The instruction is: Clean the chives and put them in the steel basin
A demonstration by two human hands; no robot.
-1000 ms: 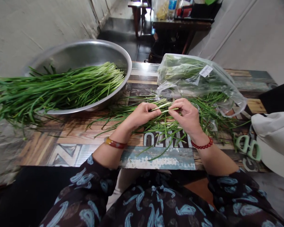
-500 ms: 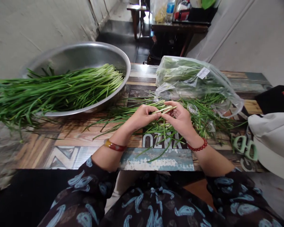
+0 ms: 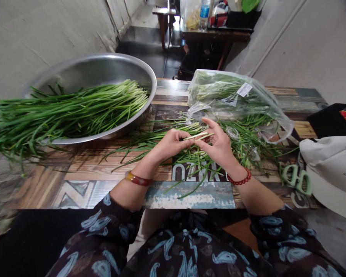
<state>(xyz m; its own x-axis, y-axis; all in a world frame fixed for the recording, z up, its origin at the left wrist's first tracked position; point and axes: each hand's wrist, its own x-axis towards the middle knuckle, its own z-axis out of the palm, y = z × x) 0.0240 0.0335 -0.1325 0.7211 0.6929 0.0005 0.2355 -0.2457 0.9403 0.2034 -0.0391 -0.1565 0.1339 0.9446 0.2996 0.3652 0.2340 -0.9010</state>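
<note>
My left hand is closed, with thumb and finger pinching a few garlic chives by their pale lower stems. The stem ends point right, towards my right hand. Its index finger is raised and its thumb stands apart from it, the thumb tip close to my left fingertips. The stem ends lie across the gap, against or just before its other fingers; contact is hard to make out. Beneath both hands, loose garlic chives spread over the wood-patterned table.
On the left, a large metal basin holds a big bunch of garlic chives. A clear plastic bag of more greens lies behind my right hand. Green-handled scissors and a pale cap lie at the right.
My right index finger has lifted away from the thumb and the stems. My left hand keeps its pinch in nearly the same place. The view has shifted slightly.
</note>
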